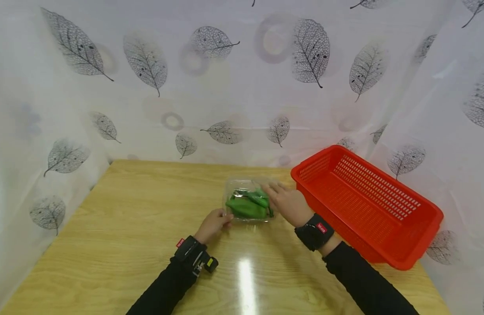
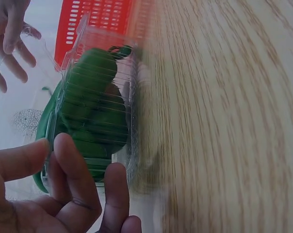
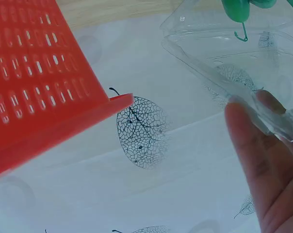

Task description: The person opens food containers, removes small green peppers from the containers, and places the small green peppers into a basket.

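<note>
A clear plastic box (image 1: 231,187) with several green peppers (image 1: 247,208) in it sits on the wooden table. At its near left corner, my left hand (image 1: 215,225) pinches the rim between thumb and fingertips, as the left wrist view also shows. My right hand (image 1: 289,203) is at the box's right side and holds the edge of the raised, see-through lid (image 3: 209,68). In the right wrist view the thumb lies on one face of that lid, with fingers behind it. A pepper's curled stem (image 2: 121,51) shows through the box wall.
To the right stands a red perforated basket (image 1: 367,210), angled, close to my right wrist. The wooden table (image 1: 147,205) runs back to a pale curtain (image 1: 226,100) printed with leaves, which also hangs along both sides.
</note>
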`<action>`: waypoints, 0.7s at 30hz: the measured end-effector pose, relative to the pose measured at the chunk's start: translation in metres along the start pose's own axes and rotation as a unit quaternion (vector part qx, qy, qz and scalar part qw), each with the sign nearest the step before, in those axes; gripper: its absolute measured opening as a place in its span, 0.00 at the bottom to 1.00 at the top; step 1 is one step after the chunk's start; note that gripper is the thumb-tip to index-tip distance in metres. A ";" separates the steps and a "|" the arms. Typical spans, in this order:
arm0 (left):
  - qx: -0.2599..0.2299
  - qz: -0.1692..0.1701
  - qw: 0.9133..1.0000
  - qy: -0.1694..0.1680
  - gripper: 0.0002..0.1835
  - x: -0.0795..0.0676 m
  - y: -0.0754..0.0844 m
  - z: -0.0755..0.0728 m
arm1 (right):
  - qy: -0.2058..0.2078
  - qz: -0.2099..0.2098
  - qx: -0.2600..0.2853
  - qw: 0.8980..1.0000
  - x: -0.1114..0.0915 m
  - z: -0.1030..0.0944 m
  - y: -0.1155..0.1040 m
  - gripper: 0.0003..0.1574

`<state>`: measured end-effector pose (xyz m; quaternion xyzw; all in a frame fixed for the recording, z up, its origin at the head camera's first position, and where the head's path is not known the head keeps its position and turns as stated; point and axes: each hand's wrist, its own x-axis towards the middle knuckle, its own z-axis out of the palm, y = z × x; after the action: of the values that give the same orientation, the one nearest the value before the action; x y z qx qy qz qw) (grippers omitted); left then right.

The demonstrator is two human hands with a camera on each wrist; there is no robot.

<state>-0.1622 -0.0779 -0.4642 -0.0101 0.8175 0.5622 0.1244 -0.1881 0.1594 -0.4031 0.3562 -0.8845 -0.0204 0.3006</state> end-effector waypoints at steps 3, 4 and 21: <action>0.009 -0.006 1.000 -0.007 0.11 0.001 -0.001 -0.001 | 0.011 0.003 0.000 1.000 0.004 0.002 0.002 0.38; 0.012 -0.009 1.000 -0.009 0.11 0.001 -0.001 -0.002 | 0.016 0.010 -0.005 1.000 0.005 0.002 0.002 0.40; 0.007 0.002 1.000 -0.010 0.12 0.000 -0.003 -0.002 | 0.043 0.092 -0.014 0.995 0.013 0.011 0.012 0.49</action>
<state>-0.1621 -0.0812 -0.4667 -0.0022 0.8202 0.5568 0.1314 -0.2091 0.1579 -0.4023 0.2693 -0.8994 0.0101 0.3443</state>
